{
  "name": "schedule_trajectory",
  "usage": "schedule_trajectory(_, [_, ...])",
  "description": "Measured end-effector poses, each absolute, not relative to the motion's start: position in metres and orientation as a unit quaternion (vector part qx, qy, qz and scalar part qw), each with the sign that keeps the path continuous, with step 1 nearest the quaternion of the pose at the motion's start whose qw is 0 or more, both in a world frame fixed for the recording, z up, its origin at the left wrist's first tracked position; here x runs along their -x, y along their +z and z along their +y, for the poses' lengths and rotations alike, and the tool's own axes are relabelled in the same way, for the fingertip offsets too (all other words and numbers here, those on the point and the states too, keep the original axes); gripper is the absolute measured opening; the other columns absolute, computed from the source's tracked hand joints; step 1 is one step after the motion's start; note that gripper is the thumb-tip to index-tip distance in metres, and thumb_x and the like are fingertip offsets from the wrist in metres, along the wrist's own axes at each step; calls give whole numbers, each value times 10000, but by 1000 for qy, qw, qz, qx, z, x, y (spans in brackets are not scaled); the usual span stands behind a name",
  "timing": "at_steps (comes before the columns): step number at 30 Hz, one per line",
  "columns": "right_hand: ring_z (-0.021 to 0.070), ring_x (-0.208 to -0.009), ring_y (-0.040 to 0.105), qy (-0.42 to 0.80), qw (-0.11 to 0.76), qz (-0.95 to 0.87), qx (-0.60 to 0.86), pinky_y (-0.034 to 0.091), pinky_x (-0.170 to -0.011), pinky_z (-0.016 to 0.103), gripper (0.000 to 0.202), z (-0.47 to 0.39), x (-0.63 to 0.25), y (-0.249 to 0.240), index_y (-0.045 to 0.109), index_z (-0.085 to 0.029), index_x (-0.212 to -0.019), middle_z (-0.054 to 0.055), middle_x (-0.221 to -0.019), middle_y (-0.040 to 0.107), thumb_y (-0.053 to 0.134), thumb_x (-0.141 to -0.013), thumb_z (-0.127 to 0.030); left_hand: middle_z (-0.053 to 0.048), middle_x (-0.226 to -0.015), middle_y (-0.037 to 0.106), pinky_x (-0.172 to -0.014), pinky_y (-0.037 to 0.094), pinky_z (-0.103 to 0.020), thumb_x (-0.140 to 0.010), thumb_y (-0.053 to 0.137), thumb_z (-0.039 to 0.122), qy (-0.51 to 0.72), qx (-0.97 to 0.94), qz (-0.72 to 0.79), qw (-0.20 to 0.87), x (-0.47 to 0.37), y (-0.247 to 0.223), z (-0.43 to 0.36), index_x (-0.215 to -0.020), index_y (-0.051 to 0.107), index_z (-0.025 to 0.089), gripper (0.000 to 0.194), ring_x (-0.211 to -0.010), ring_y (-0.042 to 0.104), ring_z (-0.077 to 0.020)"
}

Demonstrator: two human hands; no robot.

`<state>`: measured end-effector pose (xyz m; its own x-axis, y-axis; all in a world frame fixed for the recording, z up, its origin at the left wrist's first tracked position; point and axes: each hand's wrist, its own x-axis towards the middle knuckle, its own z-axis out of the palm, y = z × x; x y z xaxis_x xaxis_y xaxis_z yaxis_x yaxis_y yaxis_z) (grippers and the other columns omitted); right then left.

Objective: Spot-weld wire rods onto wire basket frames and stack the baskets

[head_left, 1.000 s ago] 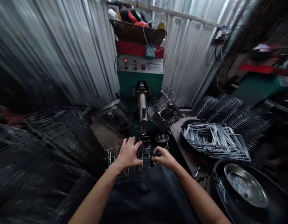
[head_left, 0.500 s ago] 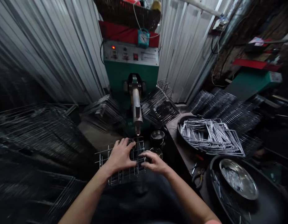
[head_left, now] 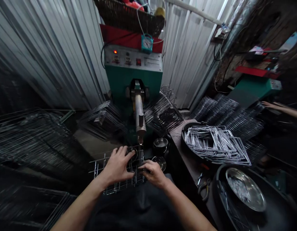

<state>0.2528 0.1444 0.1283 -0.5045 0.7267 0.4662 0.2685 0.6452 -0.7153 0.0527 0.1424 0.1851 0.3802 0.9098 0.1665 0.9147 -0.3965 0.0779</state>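
Observation:
A wire rack [head_left: 122, 185] of crossed thin metal rods sits low in front of me, under the electrode tip of a spot welder [head_left: 139, 115]. My left hand [head_left: 117, 165] lies over it from the left, thumb apart from the fingers, holding it. My right hand [head_left: 153, 172] is at the rack's right edge, its fingers drawn together on the wires. Whether a small loose wire is also between those fingertips is hidden. The welder tip stands just above the rack's far edge.
Right of the hands are small metal bowls [head_left: 160, 142]. A black tray [head_left: 184, 141] holds square wire frames; pliers [head_left: 205, 190] and a steel dish [head_left: 258, 195] of short wires lie nearer. Wire stacks [head_left: 35, 141] fill the left. Another person's arm [head_left: 283, 109] shows far right.
My right hand's fingers have closed in at the rack's edge. The rack and both hands sit slightly further left and lower, as the view has shifted. Another person's arm has appeared at the far right.

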Motion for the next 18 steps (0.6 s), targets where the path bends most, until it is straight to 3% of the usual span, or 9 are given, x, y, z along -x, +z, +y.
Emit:
schedule_trajectory(13, [144,-836,622,258,381,-827,323,489,-747,243,140,166,-246,139,680,-200,-896,50,-902,645,570,-816,-169,-196,-1260,470,-988,303,-506,-566,702,409,-74,826,-558,13,-48,198,162,-1249,503,202,741,-1187,404,-371])
schedule_trajectory(18, [143,-813,620,283,388,-816,322,488,-738,246,107,175,-246,141,680,-196,-869,39,-862,644,597,-806,-171,-181,-1167,502,-933,341,-489,-579,672,406,-67,821,-567,-7,-53,202,169,-1238,511,192,712,-1116,441,-363])
